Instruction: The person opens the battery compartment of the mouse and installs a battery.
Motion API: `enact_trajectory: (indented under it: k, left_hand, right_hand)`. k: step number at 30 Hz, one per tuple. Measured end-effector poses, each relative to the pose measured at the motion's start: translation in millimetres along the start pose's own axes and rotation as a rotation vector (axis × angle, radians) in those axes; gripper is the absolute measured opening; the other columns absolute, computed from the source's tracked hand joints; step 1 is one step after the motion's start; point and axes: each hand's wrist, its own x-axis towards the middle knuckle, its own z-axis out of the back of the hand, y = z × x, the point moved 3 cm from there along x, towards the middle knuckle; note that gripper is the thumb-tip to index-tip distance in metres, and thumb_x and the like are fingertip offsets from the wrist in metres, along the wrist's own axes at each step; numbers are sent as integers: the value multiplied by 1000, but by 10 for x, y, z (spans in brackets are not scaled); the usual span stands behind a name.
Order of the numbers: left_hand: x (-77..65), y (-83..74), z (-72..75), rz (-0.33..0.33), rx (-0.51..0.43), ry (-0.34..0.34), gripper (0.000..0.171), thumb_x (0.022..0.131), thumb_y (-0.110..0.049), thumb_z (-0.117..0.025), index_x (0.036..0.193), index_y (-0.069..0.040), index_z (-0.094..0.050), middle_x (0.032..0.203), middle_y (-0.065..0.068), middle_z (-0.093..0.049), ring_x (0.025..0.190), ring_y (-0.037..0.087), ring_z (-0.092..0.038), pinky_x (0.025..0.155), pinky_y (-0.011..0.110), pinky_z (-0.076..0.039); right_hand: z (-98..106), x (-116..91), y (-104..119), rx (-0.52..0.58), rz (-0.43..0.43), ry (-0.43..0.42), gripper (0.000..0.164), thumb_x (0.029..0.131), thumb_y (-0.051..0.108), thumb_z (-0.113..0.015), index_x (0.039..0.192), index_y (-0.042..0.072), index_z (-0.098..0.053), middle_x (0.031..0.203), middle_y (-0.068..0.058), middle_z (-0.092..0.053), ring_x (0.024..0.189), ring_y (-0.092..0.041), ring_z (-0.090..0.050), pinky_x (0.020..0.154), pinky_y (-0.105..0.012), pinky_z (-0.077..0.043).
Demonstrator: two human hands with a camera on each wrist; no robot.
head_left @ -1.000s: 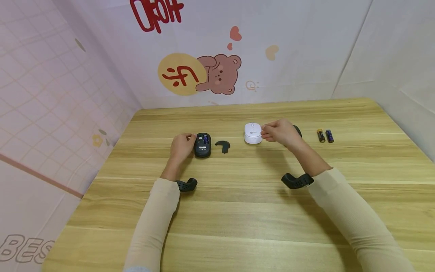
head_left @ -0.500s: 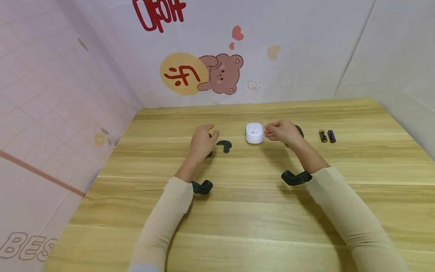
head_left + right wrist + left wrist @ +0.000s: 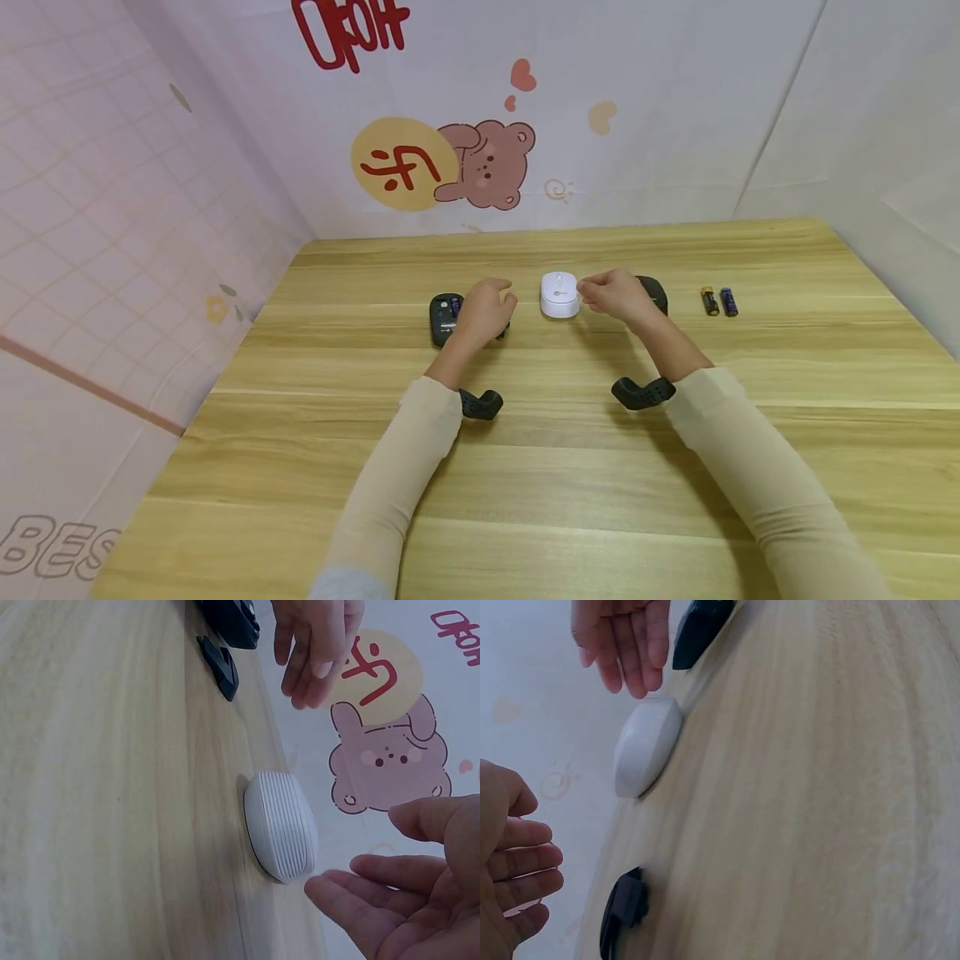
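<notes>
My left hand [image 3: 483,312] hovers over the table with relaxed fingers, holding nothing. Below it, mostly hidden in the head view, lies a dark battery cover [image 3: 219,667]. To its left a dark computer mouse [image 3: 441,327] lies upside down, battery bay uncovered with a blue battery inside. A white computer mouse [image 3: 559,297] sits upright between the two hands, its ribbed side showing in the right wrist view. My right hand [image 3: 617,297] hangs just right of the white mouse, fingers loosely bent and apart from the thumb, gripping nothing.
Behind my right hand is a second dark, rounded object [image 3: 656,293], partly covered by it. Two loose batteries [image 3: 709,301] stand farther right on the wooden table [image 3: 540,475]. A printed cloth wall [image 3: 660,167] rises at the table's back edge.
My left hand has left the upturned dark mouse and moved right, passing over it to above the battery cover. The right hand stays nearly in place beside the white mouse.
</notes>
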Motion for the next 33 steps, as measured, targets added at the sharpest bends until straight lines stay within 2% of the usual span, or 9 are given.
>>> enact_trajectory:
  k: [4,12,16,20,22,24,27,30,33]
  left_hand:
    - [37,-29,-110,-16,40,58,35,94,-14,-49,126,0,-55,129,12,-52,114,25,-51,99,33,-39]
    - [89,-51,-289,-70,123,192,32,94,-13,-46,121,1,-58,137,12,-44,132,23,-31,111,47,-10]
    - [116,-79,-379,-97,204,253,32,95,-12,-45,121,1,-57,140,14,-40,134,25,-27,111,49,-9]
    - [133,-113,-456,-99,273,308,42,95,-14,-45,134,1,-45,143,16,-34,136,26,-23,111,49,-9]
    - [129,-129,-482,-87,291,336,45,95,-15,-44,137,0,-41,145,15,-32,137,26,-19,111,47,-7]
    - [120,-143,-496,-78,306,356,47,96,-16,-43,140,0,-37,146,15,-29,137,26,-17,111,46,-6]
    - [108,-158,-502,-68,298,362,48,96,-17,-42,141,0,-34,147,14,-27,138,25,-14,112,45,-6]
    - [99,-167,-506,-61,269,358,48,96,-16,-42,141,1,-34,148,15,-26,138,24,-13,112,44,-5]
    - [102,-179,-500,-78,226,321,47,95,-11,-43,139,3,-36,146,17,-29,138,26,-16,112,45,-7]
  right_hand:
    - [-5,35,-33,-107,1,27,48,97,25,-45,134,-5,-43,128,-25,-49,113,-38,-50,97,-50,-38]
    - [-78,104,-65,-227,11,44,53,96,27,-47,136,-7,-40,138,-24,-39,128,-38,-33,104,-50,-30]
    - [-111,106,-69,-254,19,48,53,95,27,-47,136,-6,-39,138,-23,-38,129,-37,-31,105,-48,-28]
    - [-145,93,-54,-282,43,51,40,94,24,-49,116,-8,-54,112,-23,-55,104,-32,-49,88,-38,-42]
    - [-168,91,-42,-299,60,55,28,94,22,-50,97,-6,-54,92,-17,-53,87,-28,-46,73,-32,-39]
    - [-189,93,-37,-318,70,67,26,93,20,-50,96,-6,-53,91,-17,-49,85,-29,-43,69,-31,-34]
    - [-205,108,-42,-325,67,84,42,91,16,-51,125,-9,-50,118,-24,-52,109,-31,-46,87,-34,-40]
    - [-211,118,-44,-320,64,86,58,88,14,-54,139,-6,-34,138,-26,-36,123,-32,-37,100,-40,-34]
    - [-211,114,-27,-317,88,55,62,84,10,-55,140,-3,-33,138,-25,-36,104,-32,-48,84,-37,-42]
